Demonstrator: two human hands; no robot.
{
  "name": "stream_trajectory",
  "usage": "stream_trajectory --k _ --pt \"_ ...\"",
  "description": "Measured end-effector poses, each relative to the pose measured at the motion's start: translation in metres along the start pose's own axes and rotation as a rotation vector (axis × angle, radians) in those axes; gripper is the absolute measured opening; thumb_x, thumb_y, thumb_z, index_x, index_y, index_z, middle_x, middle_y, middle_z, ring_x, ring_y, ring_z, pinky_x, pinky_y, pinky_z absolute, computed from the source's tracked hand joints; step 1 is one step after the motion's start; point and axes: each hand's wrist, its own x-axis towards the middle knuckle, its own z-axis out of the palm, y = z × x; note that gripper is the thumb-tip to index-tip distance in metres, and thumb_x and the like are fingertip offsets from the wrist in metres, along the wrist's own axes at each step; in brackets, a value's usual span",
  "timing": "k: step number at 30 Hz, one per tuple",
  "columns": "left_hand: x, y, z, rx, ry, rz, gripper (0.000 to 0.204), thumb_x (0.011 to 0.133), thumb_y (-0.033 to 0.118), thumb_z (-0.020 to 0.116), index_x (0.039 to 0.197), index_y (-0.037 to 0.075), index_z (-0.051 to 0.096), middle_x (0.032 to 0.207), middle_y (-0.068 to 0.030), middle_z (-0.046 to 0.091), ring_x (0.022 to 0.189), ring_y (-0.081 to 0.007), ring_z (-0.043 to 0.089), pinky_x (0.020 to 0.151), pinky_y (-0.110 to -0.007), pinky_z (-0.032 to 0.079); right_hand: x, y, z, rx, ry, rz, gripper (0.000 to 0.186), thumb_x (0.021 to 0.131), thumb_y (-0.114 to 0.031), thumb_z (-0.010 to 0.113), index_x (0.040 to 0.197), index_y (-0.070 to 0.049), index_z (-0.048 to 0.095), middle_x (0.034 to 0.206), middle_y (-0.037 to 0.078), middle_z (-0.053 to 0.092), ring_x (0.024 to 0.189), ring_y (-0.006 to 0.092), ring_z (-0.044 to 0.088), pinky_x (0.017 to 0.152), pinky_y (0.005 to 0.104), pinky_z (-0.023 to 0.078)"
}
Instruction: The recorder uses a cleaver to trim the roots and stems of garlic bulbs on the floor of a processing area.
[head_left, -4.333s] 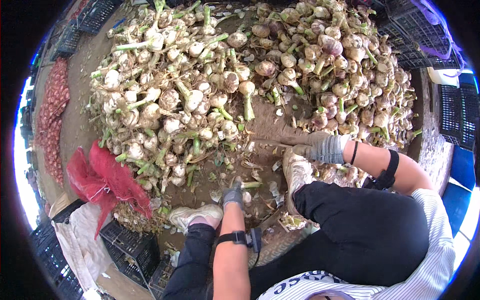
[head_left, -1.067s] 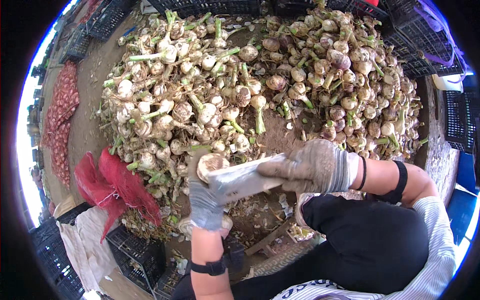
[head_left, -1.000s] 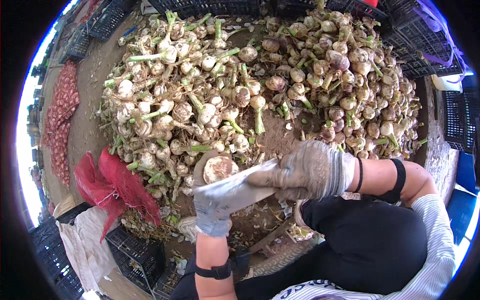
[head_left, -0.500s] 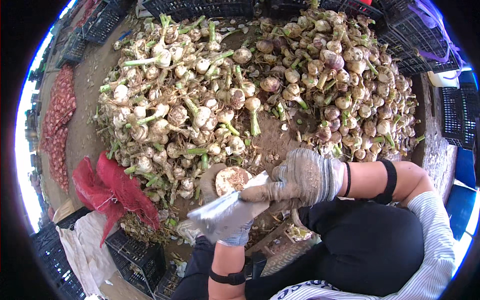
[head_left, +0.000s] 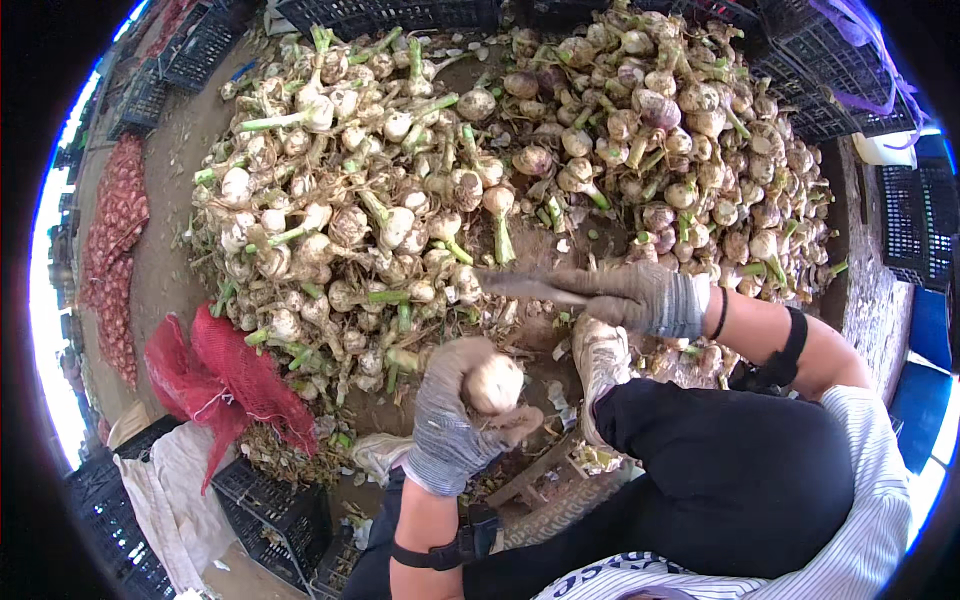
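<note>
My left hand (head_left: pixel 450 410), in a grey soiled glove, cups a pale garlic bulb (head_left: pixel 494 385) with the fingers and thumb round it. My right hand (head_left: pixel 640 298), also gloved, grips a broad-bladed knife (head_left: pixel 530 288). Its blade points left, blurred by motion, and stays apart from the held bulb. Beyond the hands lies a left heap of garlic (head_left: pixel 350 225), many bulbs with green stalks and dry roots. To its right is a second heap of garlic (head_left: pixel 690 130), browner and partly purple, mostly with short stalks.
A red mesh sack (head_left: pixel 240 365) lies left of the hands, above black crates (head_left: pixel 270 515) and a white cloth (head_left: pixel 175 490). A filled red net bag (head_left: pixel 115 260) rests farther left. More black crates (head_left: pixel 390 15) line the back. My shoe (head_left: pixel 600 365) stands beneath the right hand.
The knife has swung away from the bulb, up and forward with my right hand. My left hand has turned and come out from behind the blade, still holding the bulb.
</note>
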Motion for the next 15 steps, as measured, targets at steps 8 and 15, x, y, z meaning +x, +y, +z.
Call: stream_trajectory --k 8,15 --pt "0.002 -0.001 -0.021 0.498 -0.599 0.330 0.038 0.071 0.045 0.071 0.060 0.012 0.056 0.061 -0.0048 0.053 0.063 -0.0272 0.057 0.066 -0.039 0.050 0.001 -0.030 0.004 0.012 -0.174 -0.191 0.052 0.096 -0.042 0.048 0.142 -0.021 0.039 0.116 0.016 0.060 0.104 0.0274 0.060 0.088 0.0351 0.048" --pt "0.009 0.005 -0.020 -0.066 -0.002 -0.495 0.029 0.083 0.031 0.069 0.097 0.008 0.061 0.087 -0.0073 0.060 0.072 -0.0232 0.063 0.067 -0.034 0.056 -0.002 0.078 0.032 -0.414 -0.216 0.223 0.070 0.083 -0.008 0.059 0.145 -0.021 0.030 0.145 0.014 0.038 0.118 0.0341 0.053 0.096 0.0379 0.048"
